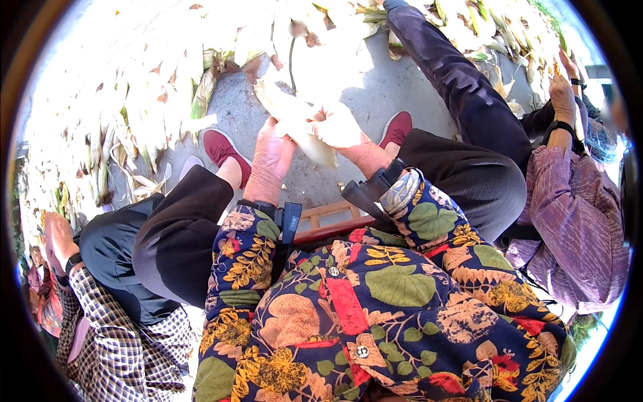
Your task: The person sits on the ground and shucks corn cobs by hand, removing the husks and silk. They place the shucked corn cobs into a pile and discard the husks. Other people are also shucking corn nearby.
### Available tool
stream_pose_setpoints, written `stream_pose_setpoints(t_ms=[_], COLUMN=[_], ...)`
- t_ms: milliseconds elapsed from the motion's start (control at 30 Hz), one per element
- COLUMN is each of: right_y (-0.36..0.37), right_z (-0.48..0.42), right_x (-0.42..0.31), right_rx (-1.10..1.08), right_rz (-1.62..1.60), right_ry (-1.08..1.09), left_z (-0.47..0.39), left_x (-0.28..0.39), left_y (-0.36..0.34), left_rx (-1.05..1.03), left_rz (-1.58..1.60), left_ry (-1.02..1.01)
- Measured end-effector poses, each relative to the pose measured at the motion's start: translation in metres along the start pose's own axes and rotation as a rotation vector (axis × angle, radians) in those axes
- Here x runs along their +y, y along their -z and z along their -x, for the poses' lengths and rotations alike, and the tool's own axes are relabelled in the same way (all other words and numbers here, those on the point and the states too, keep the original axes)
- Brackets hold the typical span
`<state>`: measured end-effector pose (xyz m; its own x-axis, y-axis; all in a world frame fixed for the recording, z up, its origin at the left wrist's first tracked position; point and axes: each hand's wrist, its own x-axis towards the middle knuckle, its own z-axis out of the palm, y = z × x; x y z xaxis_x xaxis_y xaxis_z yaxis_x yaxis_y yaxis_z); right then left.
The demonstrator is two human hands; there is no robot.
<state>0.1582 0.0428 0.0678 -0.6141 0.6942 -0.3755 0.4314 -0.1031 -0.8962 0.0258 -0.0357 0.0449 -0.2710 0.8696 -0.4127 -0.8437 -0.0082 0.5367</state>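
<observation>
Between my knees, both hands hold a pale ear of corn in its husk, which lies aslant with one end pointing up and left. My left hand grips it from the near left, thumb along its side. On the right, the fingers of my right hand are bent and pinched on the husk. Strong sunlight washes out this hand and much of the ear, so any bare kernels cannot be made out. A pale husk leaf extends below the hands, towards me.
A heap of corn in husks spreads over the ground at front and left, overexposed in places. More corn lies at far right. Seated people flank me: a checked sleeve left, a purple sleeve right, one dark trouser leg stretched forward.
</observation>
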Motion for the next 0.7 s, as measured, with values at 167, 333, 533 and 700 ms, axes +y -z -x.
stream_pose_setpoints(t_ms=[167,333,533,700], right_y=[-0.002,0.004,0.007,0.004], right_z=[-0.015,0.003,0.010,0.014], right_x=[0.026,-0.009,-0.017,-0.018], right_rx=[0.033,0.054,0.086,0.138], right_rz=[-0.192,0.099,0.300,0.488], right_ry=[0.050,0.013,0.080,0.182], left_z=[0.005,0.008,0.010,0.008], left_x=[0.000,0.000,-0.001,-0.003], left_y=[-0.004,-0.007,-0.013,-0.008], left_rx=[0.034,0.103,0.115,0.163], left_rz=[-0.193,-0.380,-0.486,-0.582], left_ry=[-0.013,-0.035,-0.060,-0.023])
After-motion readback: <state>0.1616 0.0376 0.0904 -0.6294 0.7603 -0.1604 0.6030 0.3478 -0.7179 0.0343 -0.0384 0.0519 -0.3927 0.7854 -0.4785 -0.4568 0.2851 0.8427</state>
